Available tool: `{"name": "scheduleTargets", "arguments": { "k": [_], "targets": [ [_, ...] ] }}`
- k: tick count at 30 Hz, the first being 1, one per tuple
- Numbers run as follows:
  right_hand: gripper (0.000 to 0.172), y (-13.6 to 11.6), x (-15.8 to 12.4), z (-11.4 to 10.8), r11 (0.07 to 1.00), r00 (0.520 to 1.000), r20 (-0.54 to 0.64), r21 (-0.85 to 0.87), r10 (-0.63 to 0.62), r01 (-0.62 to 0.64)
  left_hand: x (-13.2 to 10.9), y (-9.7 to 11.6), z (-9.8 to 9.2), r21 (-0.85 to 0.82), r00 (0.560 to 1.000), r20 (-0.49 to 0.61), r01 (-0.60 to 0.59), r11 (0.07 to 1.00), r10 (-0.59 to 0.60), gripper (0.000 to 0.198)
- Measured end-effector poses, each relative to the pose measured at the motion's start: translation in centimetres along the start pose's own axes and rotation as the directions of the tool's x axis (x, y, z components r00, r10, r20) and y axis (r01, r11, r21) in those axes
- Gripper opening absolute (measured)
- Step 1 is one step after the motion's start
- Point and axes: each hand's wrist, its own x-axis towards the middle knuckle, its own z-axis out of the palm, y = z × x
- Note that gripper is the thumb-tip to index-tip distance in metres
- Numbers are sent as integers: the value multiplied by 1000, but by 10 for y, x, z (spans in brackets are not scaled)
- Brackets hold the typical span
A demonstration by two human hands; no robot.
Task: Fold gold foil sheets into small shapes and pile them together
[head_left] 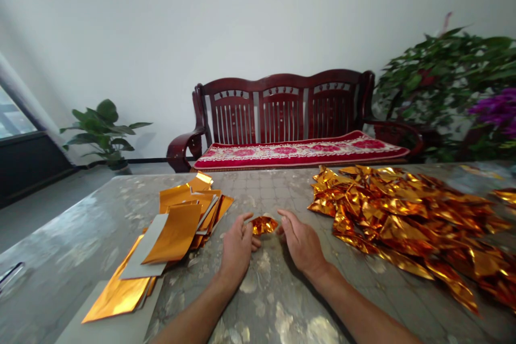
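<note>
Crinkly gold foil (264,224) lies between the open left hand (237,242) and open right hand (301,243) on a table (76,226).

From my station I can read no lettering, labels or numbers on the gold foil piece (264,224) or anywhere else.

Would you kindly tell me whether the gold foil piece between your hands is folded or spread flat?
Folded: the foil piece is creased into a small bunched shape, unlike the flat sheets at left.
</note>
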Motion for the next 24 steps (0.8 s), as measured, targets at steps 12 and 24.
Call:
{"name": "scheduleTargets", "arguments": {
  "k": [12,24],
  "targets": [
    [31,1,0,0,973,972,-73,54,-221,226,1,-2,2,-25,1000,29,5,1000,-5,41],
    [37,17,16,0,966,966,-226,249,126,-68,-4,10,0,-108,999,-47,-7,994,2,50]
  ]
}}
